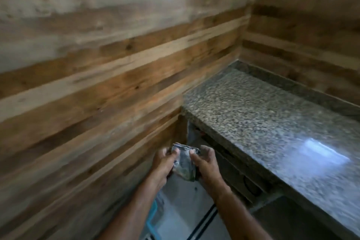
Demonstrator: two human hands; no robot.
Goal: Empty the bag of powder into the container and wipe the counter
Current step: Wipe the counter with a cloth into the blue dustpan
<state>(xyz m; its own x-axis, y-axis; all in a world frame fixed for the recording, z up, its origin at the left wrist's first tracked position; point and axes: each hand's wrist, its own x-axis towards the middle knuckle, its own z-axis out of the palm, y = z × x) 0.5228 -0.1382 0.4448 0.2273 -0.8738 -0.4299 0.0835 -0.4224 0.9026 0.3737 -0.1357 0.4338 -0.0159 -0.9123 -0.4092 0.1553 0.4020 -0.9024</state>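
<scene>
A small, crumpled, greyish plastic bag [184, 163] is held low in front of me, to the left of the counter's end. My left hand [162, 163] grips its left side with the thumb on top. My right hand [205, 163] grips its right side, thumb pressed on the bag's face. The speckled granite counter [263, 122] runs along the right, with a bright glare patch on it. No container shows in this view. The picture is blurred by motion.
Wooden plank walls [97, 84] fill the left and the back. Below my arms lies a pale floor with a dark line, and a blue plastic item [153, 218] sits at the lower left. Dark space opens under the counter's front edge.
</scene>
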